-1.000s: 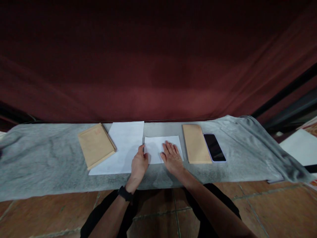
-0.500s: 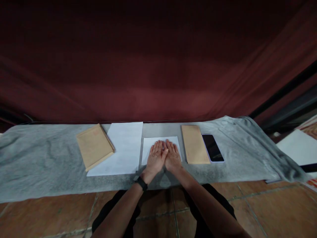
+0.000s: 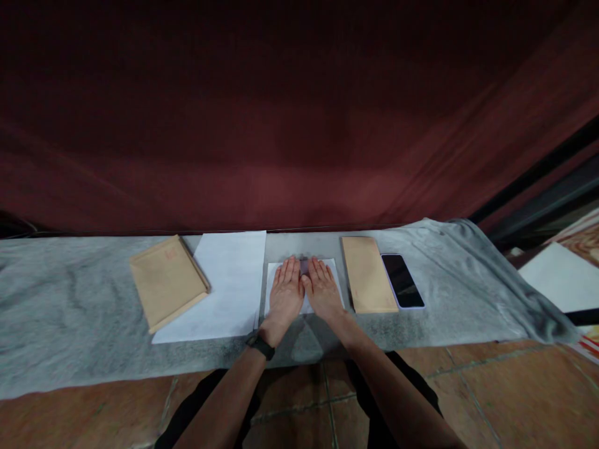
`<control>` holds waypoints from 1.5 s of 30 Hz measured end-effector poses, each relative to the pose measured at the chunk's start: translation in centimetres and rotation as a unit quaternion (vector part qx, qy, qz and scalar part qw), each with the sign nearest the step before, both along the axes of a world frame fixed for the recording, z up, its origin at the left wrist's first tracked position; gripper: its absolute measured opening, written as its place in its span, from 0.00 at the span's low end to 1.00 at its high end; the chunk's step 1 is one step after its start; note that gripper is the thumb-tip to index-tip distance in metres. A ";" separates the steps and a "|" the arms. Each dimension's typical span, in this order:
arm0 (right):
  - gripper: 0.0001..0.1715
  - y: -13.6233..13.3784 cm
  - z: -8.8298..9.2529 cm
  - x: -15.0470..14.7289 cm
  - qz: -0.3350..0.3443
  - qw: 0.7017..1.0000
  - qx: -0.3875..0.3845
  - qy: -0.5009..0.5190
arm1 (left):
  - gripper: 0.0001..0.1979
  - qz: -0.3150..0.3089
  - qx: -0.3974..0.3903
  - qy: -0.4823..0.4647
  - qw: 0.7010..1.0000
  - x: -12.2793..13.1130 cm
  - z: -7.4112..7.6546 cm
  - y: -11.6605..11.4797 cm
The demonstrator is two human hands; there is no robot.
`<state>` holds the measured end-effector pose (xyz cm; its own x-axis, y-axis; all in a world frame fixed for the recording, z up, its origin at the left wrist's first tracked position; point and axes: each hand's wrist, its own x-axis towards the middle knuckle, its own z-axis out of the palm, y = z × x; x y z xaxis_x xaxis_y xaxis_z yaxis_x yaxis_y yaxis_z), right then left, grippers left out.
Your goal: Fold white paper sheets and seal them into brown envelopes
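Observation:
Both palms press flat on a small white sheet of paper [image 3: 306, 307] in front of me, which looks folded. My left hand [image 3: 287, 291] covers its left half, fingers stretched forward, a dark watch on the wrist. On the right half lies my right hand [image 3: 322, 290], fingers also straight; the thumbs nearly meet in the middle. Most of the paper is hidden under the hands. Just right of it is a brown envelope [image 3: 369, 274]. To the left, larger white sheets [image 3: 229, 280] lie beneath one corner of a stack of brown envelopes [image 3: 169, 280].
A phone [image 3: 402, 280] with a dark screen lies beside the right envelope. Grey cloth [image 3: 70, 312] covers the narrow bench. A dark red curtain [image 3: 299, 156] hangs behind it. Terracotta tiles [image 3: 468, 386] form the floor, and a white panel [image 3: 561, 277] stands at far right.
My hands have drawn slightly apart, from touching side by side to a small gap between the fingers, and have slid a little forward on the paper. The view has shifted slightly.

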<state>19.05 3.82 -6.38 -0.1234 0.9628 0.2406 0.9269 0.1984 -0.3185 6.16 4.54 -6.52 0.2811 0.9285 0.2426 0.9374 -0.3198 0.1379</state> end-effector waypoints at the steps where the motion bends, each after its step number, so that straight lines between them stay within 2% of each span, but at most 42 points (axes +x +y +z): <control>1: 0.32 0.2 0.2 -0.5 0.018 1.000 -0.014 0.009 | 0.28 -0.023 -0.008 0.007 1.000 0.2 0.0 0.1; 3: 0.32 0.6 0.3 -1.3 0.025 0.999 -0.031 0.020 | 0.28 -0.048 -0.023 0.019 0.998 0.4 -0.1 0.2; 7: 0.32 0.8 -0.4 -1.5 -0.019 1.000 -0.023 0.011 | 0.28 -0.025 -0.032 0.024 0.999 0.4 -0.4 0.1; 13: 0.36 0.2 -2.2 0.7 -0.077 0.994 0.071 -0.027 | 0.32 0.025 -0.023 0.011 0.999 -0.8 -0.4 -0.1; 18: 0.39 -0.6 -3.3 1.8 -0.091 0.988 0.120 -0.044 | 0.34 0.046 -0.023 -0.009 0.999 -1.5 -0.6 0.0; 21: 0.38 -1.0 -3.0 2.1 -0.096 0.988 0.114 -0.039 | 0.32 0.061 -0.011 -0.024 0.998 -1.3 -0.5 -0.6; 23: 0.37 -1.4 -2.3 2.1 -0.085 0.992 0.091 -0.032 | 0.31 0.045 0.002 -0.028 0.999 -0.8 -0.5 -1.7; 28: 0.34 -3.1 -0.6 1.4 0.038 0.999 0.014 -0.009 | 0.31 -0.075 0.013 -0.031 0.997 0.4 -1.2 -5.0; 31: 0.34 -4.4 -0.6 1.2 0.081 0.997 0.001 -0.016 | 0.32 -0.090 0.012 -0.027 0.996 0.1 -1.4 -6.1; 35: 0.37 -5.2 -1.0 2.0 0.039 0.998 0.015 -0.047 | 0.30 -0.070 0.009 -0.015 0.997 -1.0 -1.0 -6.1; 39: 0.38 -5.3 -1.3 2.9 0.000 0.997 0.033 -0.064 | 0.32 -0.029 0.004 -0.009 1.000 -2.2 -0.7 -5.8; 45: 0.39 -5.9 -1.6 3.0 -0.036 0.996 0.054 -0.060 | 0.35 -0.012 0.008 -0.009 1.000 -3.3 -0.8 -5.7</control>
